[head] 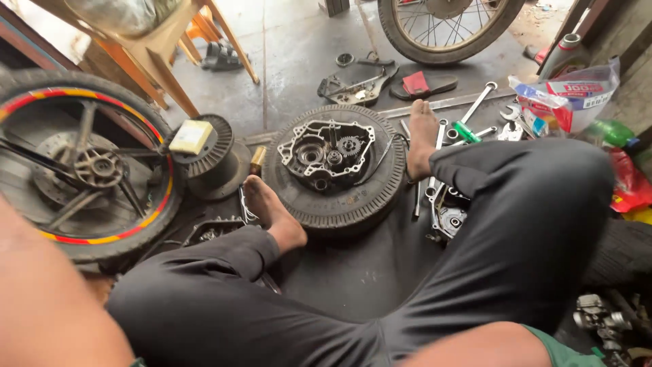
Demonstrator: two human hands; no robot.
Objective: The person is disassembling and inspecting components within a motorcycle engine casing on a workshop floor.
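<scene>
Grimy concrete floor (299,47), probably a workshop; tyre (333,204) holds engine casing (327,151).

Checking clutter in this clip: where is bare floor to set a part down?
Bare floor lies between the knees, just this side of the tyre holding the engine case, and farther off between the wooden stool and spoked wheel. The wrenches right of the tyre crowd that side. No hands show.

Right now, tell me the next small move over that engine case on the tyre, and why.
Probably lean forward and bring a hand to the dark metal engine case with gears: it lies open on the black rubber tyre between both bare feet, and neither hand is in view.
</scene>
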